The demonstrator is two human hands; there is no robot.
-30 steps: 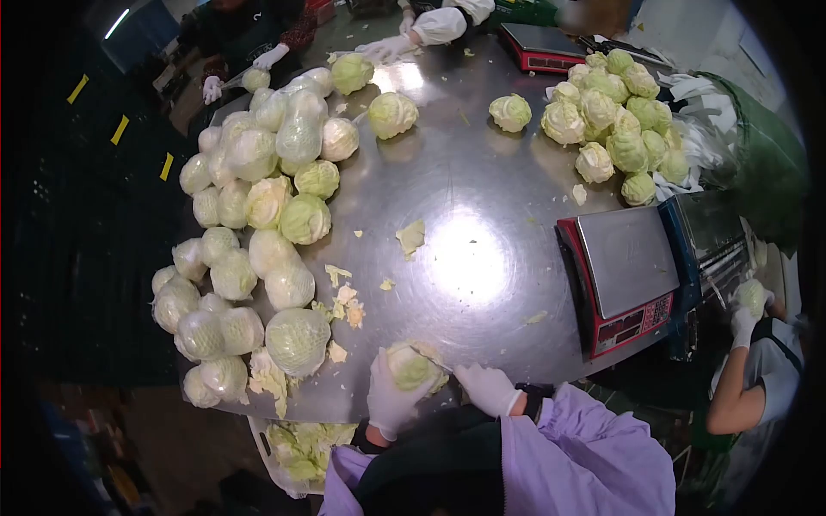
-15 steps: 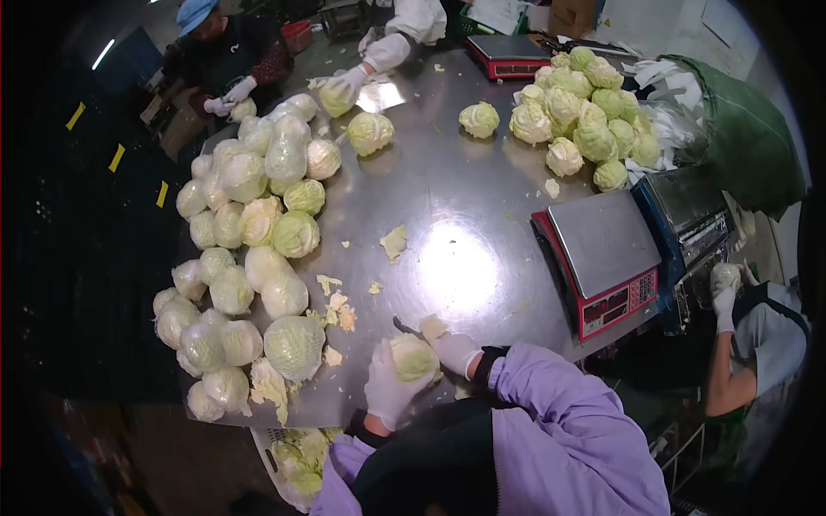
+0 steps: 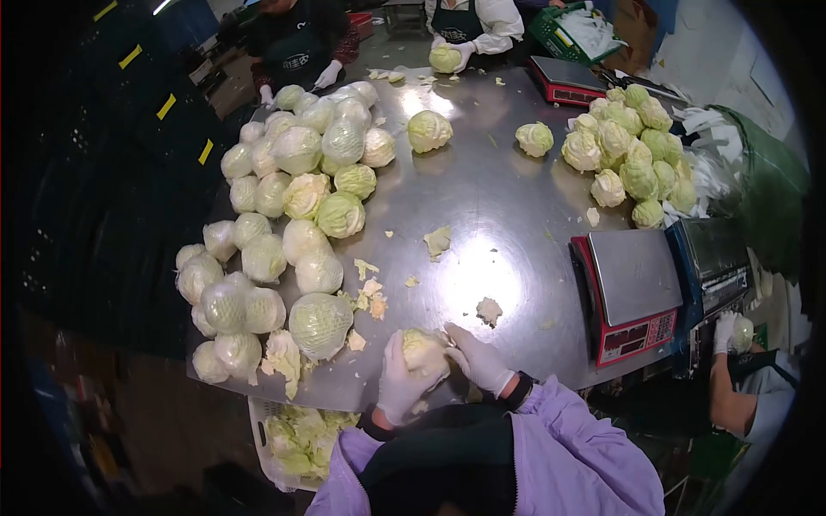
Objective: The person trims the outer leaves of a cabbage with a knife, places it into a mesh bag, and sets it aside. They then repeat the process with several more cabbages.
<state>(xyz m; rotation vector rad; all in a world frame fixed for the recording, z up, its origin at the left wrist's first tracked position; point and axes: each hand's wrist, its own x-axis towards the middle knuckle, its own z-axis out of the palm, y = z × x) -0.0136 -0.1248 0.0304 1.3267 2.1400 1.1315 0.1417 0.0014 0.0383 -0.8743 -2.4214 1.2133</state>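
Note:
My left hand (image 3: 399,380), in a white glove, is wrapped round the left side of a pale cabbage (image 3: 424,353) at the table's near edge. Against the cabbage's right side is my gloved right hand (image 3: 480,361), its fingers closed. A small dark knife showed at this hand a moment ago; now it is mostly hidden between hand and cabbage. Just beyond, a trimmed leaf piece (image 3: 489,311) lies on the metal table (image 3: 404,284). To the left sits a large cabbage in net wrap (image 3: 320,327), with leaf scraps (image 3: 372,297) beside it.
Wrapped cabbages (image 3: 262,258) crowd the table's left side. Bare ones form a pile (image 3: 632,142) at the far right. A red scale (image 3: 635,288) stands at right, another (image 3: 568,82) farther back. A crate of leaves (image 3: 301,443) is below the near edge. Co-workers stand across and at right.
The leaf piece that was by my right hand now lies on the table. My right hand has come against the cabbage. The view has shifted, and the co-worker opposite now holds a cabbage up.

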